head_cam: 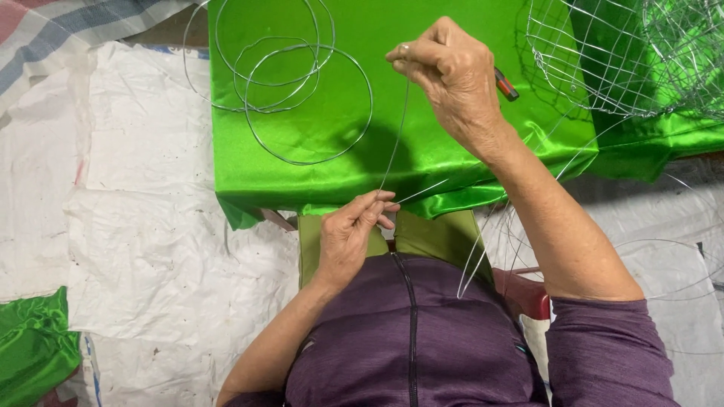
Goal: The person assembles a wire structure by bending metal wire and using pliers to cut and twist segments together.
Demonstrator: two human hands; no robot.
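A thin silver wire (pixel 395 143) runs taut between my two hands over a table draped in shiny green cloth (pixel 452 158). My left hand (pixel 349 237) pinches the wire's lower end near the table's front edge, close to my body. My right hand (pixel 451 79) is raised over the cloth and pinches the wire's upper end between thumb and forefinger. A tool with a red and black handle (pixel 506 85) lies on the cloth just behind my right hand, mostly hidden by it.
Several wire rings (pixel 302 98) lie on the cloth at the left. Wire mesh frames (pixel 603 56) stand at the top right. More loose wire loops (pixel 664 249) hang at my right. White sacking (pixel 151 226) covers the floor, with a green cloth scrap (pixel 34 343) at the bottom left.
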